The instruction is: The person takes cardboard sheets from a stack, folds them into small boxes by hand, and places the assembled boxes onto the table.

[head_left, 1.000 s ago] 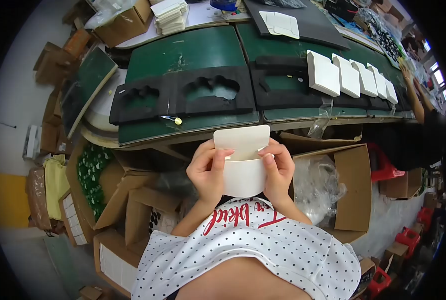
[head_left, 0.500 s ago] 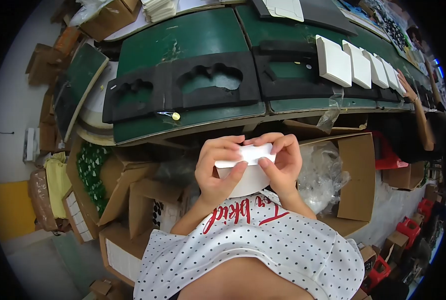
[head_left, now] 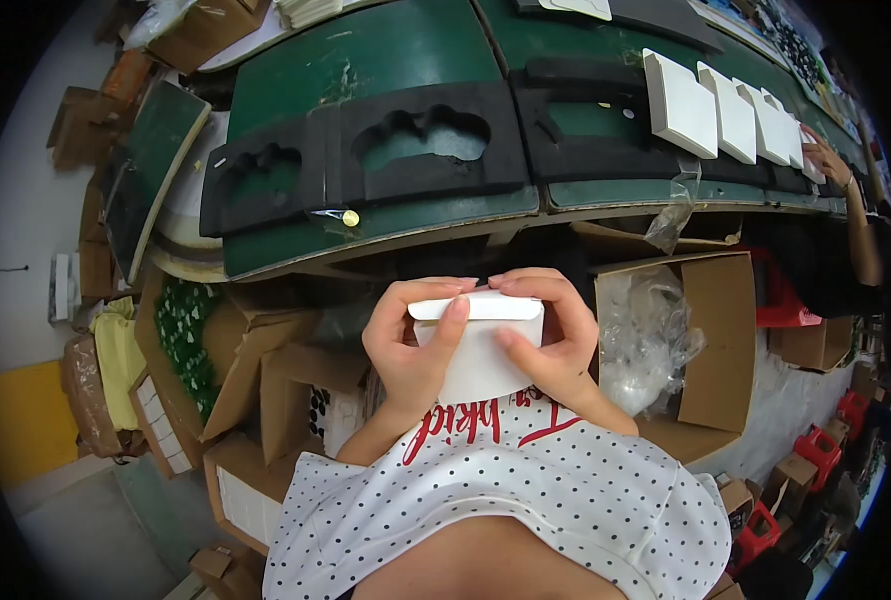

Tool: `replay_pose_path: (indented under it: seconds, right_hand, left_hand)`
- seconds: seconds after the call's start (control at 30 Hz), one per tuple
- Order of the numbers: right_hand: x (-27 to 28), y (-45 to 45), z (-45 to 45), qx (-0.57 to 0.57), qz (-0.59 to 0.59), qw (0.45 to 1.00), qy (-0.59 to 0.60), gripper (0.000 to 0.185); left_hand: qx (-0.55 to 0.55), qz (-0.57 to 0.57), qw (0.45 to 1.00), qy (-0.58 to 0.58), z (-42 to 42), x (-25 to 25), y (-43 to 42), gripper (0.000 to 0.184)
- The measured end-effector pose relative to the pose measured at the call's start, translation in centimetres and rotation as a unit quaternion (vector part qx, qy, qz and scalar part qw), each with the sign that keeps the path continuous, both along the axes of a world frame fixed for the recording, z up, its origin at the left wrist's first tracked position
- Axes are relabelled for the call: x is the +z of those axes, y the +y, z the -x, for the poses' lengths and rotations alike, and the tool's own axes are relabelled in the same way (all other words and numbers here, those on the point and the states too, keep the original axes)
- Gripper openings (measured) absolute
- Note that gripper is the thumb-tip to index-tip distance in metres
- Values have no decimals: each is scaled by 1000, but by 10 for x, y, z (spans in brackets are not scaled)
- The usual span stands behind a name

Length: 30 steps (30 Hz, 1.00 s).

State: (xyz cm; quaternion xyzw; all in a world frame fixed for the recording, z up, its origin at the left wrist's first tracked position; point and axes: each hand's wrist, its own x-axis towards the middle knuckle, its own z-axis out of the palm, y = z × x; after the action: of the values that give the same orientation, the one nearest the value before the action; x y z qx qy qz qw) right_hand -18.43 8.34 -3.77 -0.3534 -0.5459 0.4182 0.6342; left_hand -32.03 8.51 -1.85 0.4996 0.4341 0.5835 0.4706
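Note:
Between my two hands is a small white carton (head_left: 481, 365), held in front of my chest, its top flap folded over toward me. My left hand (head_left: 413, 345) grips the carton's left side, thumb on the flap and fingers behind. On the other side my right hand (head_left: 556, 335) wraps round the carton, its thumb against the front face below the flap. Beyond them, black foam trays (head_left: 331, 160) with shaped cutouts lie on the green table (head_left: 386, 225). Several white cartons (head_left: 683, 105) lean in a row at the right.
An open cardboard box (head_left: 716, 340) with clear plastic bags (head_left: 646, 345) stands below the table at the right. Another box (head_left: 236, 355) holds green items at the left. A co-worker's hand (head_left: 826, 158) is near the far end of the carton row.
The carton's raised flap has been folded down toward me. My right thumb has moved off the flap onto the front face. The view has shifted, and the co-worker's hand has moved to the carton row.

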Motion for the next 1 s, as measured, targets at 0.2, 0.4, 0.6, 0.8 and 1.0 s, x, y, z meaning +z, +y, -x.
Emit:
replay_pose_path:
  seconds: [0.2, 0.4, 0.6, 0.8, 1.0]
  right_hand:
    - [-3, -2, 1, 17, 36, 995, 87, 23]
    - [-2, 2, 3, 12, -30, 997, 76, 19]
    - [-8, 13, -5, 45, -156, 986, -23, 24]
    - [-4, 12, -8, 59, -69, 996, -3, 33]
    - [18, 34, -40, 66, 156, 979, -111, 53]
  left_hand:
    - [-52, 40, 997, -28, 0, 8, -5, 10]
    - [-59, -27, 998, -10, 2, 3, 0, 11]
    - [-70, -56, 995, -39, 7, -4, 3, 16]
    - [-138, -128, 982, 15, 13, -2, 13, 24]
    - [-94, -105, 979, 146, 15, -11, 24, 45]
